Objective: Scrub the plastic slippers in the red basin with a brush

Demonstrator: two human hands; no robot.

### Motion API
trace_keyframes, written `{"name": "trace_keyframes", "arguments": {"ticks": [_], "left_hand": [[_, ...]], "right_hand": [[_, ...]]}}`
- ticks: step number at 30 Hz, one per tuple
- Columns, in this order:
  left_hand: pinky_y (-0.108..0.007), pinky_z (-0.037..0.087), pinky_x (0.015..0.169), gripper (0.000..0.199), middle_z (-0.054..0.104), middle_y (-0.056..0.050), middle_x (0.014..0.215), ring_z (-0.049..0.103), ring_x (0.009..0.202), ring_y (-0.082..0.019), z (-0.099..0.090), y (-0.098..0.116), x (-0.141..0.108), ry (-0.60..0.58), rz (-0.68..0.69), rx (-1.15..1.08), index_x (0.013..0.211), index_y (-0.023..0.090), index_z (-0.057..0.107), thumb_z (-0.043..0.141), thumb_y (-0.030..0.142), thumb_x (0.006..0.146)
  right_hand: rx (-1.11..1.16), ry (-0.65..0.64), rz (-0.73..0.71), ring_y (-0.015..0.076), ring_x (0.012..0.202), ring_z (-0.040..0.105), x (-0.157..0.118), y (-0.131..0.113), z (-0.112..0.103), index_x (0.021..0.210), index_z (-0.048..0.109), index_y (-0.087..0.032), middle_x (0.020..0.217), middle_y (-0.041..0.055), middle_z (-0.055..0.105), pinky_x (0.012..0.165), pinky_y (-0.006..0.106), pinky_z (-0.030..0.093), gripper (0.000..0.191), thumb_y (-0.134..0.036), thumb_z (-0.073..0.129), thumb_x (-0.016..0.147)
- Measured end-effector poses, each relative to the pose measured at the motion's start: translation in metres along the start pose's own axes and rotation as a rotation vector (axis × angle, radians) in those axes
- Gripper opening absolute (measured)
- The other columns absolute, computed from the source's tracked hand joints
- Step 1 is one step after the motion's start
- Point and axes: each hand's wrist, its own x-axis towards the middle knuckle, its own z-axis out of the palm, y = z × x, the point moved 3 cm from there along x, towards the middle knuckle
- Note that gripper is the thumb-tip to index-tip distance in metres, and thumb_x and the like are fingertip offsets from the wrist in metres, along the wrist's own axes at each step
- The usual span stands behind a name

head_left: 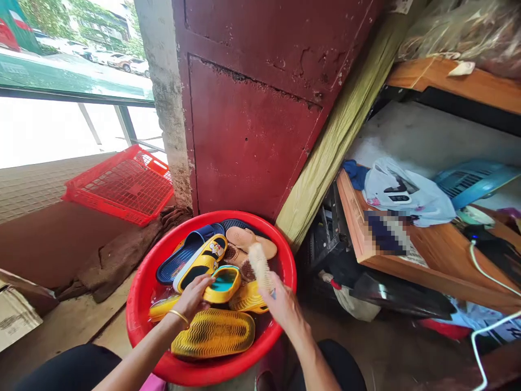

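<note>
My left hand (194,297), with a gold bangle at the wrist, grips a yellow slipper (223,297) with a teal inside. The slipper is held above the other footwear in a red basin (140,271). My right hand (285,304) is closed round a scrub brush (260,263) with pale bristles, just right of that slipper; its handle is mostly hidden. In the basin lie a navy slide (181,258), a yellow-and-black slide (203,260) with a cartoon figure, tan shoes (248,239) and a yellow slipper (214,334) with its ridged sole up.
Behind the basin stands a dark red metal door (252,136). A red plastic crate (122,184) is at the left, near a brown cloth (109,260). On the right, a wooden shelf (443,244) holds a white plastic bag (407,190) and a blue fan-like object (476,176).
</note>
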Motion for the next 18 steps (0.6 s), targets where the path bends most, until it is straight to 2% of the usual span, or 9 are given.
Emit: {"name": "trace_keyframes", "arguments": {"ticks": [2,4,6,9,12,15,18], "left_hand": [[-0.019,0.043,0.040,0.042,0.064,0.002,0.063,0.056,0.045,-0.011,0.003,0.004,-0.004,-0.021,-0.031,-0.112,0.122,0.016,0.060,0.066,0.035,0.084],[-0.017,0.042,0.039,0.038,0.065,0.001,0.062,0.054,0.043,-0.009,0.008,0.006,-0.006,-0.044,-0.041,-0.195,0.119,0.013,0.064,0.068,0.026,0.084],[-0.016,0.042,0.038,0.035,0.066,0.000,0.063,0.053,0.043,-0.008,0.009,0.006,-0.006,-0.051,-0.028,-0.216,0.117,0.011,0.067,0.067,0.021,0.083],[-0.015,0.039,0.036,0.042,0.066,0.001,0.063,0.050,0.040,-0.007,0.002,0.007,-0.006,-0.054,-0.033,-0.258,0.124,0.012,0.067,0.068,0.022,0.083],[-0.017,0.042,0.038,0.050,0.070,-0.001,0.066,0.055,0.043,-0.009,-0.006,0.016,-0.012,-0.150,-0.014,-0.273,0.126,0.014,0.068,0.075,0.027,0.078],[-0.028,0.058,0.060,0.057,0.079,-0.008,0.089,0.072,0.072,-0.021,-0.012,0.033,-0.024,-0.300,0.023,-0.267,0.125,0.016,0.070,0.080,0.033,0.071],[-0.037,0.060,0.079,0.068,0.077,-0.010,0.114,0.073,0.096,-0.029,-0.024,0.053,-0.030,-0.293,0.138,-0.234,0.131,0.018,0.066,0.081,0.041,0.068]], "right_hand": [[0.053,0.053,-0.155,0.0270,0.105,0.072,-0.007,-0.029,0.019,0.146,0.049,-0.015,0.125,0.0155,0.071,0.084,0.034,0.057,0.054,-0.036,0.052,0.097],[0.013,0.034,-0.292,0.0300,0.102,0.072,-0.015,-0.053,0.038,0.150,0.045,-0.013,0.122,0.0167,0.072,0.084,0.038,0.059,0.060,-0.038,0.054,0.096],[-0.085,0.008,-0.302,0.0303,0.092,0.074,-0.018,-0.060,0.051,0.150,0.045,-0.013,0.113,0.0164,0.074,0.077,0.039,0.060,0.059,-0.038,0.054,0.097],[-0.232,-0.024,-0.160,0.0276,0.080,0.075,-0.010,-0.038,0.052,0.146,0.050,-0.013,0.102,0.0159,0.076,0.069,0.035,0.059,0.050,-0.035,0.051,0.100],[-0.256,-0.028,-0.076,0.0260,0.088,0.075,0.000,-0.003,0.041,0.146,0.050,-0.017,0.108,0.0151,0.076,0.075,0.032,0.058,0.048,-0.035,0.047,0.102],[-0.231,0.071,-0.002,0.0269,0.102,0.072,0.006,0.025,0.033,0.150,0.043,-0.017,0.122,0.0165,0.072,0.083,0.033,0.057,0.054,-0.036,0.046,0.100],[-0.229,0.163,0.095,0.0310,0.107,0.070,0.011,0.044,0.036,0.152,0.041,-0.013,0.129,0.0217,0.067,0.085,0.039,0.057,0.062,-0.032,0.050,0.093]]}}
